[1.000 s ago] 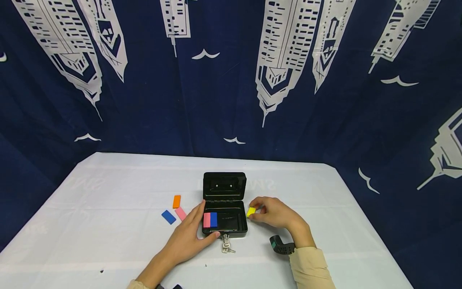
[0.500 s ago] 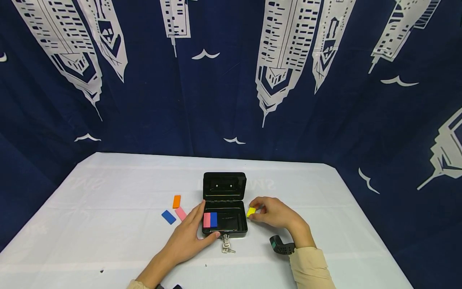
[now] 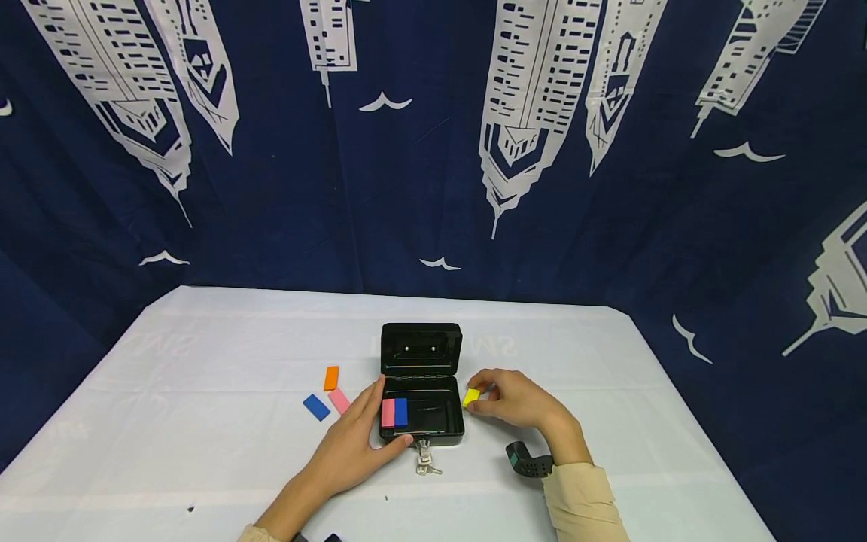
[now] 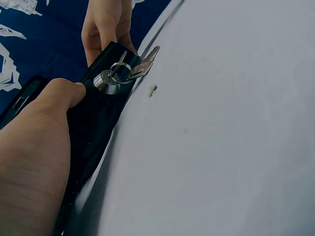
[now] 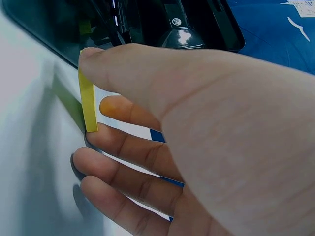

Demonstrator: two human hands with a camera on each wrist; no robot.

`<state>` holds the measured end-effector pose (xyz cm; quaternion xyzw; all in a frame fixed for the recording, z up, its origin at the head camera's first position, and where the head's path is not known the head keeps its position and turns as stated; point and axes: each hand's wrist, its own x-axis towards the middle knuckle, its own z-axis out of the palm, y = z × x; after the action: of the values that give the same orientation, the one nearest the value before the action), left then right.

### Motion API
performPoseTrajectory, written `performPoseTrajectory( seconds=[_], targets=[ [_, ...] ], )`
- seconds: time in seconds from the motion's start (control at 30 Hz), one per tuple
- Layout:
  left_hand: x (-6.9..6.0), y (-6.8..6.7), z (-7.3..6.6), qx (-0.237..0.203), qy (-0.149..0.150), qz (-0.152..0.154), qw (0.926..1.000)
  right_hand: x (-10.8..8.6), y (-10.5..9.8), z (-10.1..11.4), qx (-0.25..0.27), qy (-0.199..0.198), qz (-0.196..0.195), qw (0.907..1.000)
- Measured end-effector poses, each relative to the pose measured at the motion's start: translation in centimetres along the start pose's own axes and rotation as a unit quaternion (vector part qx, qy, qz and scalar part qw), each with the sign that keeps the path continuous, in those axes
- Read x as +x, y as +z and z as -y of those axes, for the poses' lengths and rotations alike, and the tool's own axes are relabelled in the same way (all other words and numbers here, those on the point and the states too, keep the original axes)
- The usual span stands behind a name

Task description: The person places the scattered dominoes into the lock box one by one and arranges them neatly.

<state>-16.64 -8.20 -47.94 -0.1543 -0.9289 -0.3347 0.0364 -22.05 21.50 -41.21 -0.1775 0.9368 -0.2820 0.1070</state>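
Observation:
A small black cash box [image 3: 436, 431] stands with its lid [image 3: 421, 350] up. Inside, against its left wall, lie a pink block [image 3: 388, 412] and a blue block [image 3: 401, 412] side by side. My left hand [image 3: 355, 448] rests against the box's left side, fingers straight, the thumb at the front edge near the lock [image 4: 107, 82]. Just right of the box, my right hand [image 3: 511, 399] pinches a flat yellow block [image 5: 87, 101] between thumb and fingers. That block is upright in the right wrist view, close to the box wall.
Left of the box, an orange block [image 3: 331, 378], a blue block [image 3: 316, 407] and a pink block [image 3: 339, 400] lie on the white table [image 3: 203, 436]. Keys [image 4: 142, 68] hang from the lock on a ring. A dark blue patterned curtain [image 3: 406, 188] hangs behind.

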Motion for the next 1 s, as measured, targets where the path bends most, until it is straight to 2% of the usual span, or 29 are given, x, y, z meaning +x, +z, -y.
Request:
performPoseTrajectory(
  seconds=[1.0],
  targets=[
    [0.06, 0.02, 0.02, 0.006, 0.001, -0.003, 1.0000, -0.07, 0.01, 0.05, 0.006, 0.005, -0.001, 1.0000]
  ],
)
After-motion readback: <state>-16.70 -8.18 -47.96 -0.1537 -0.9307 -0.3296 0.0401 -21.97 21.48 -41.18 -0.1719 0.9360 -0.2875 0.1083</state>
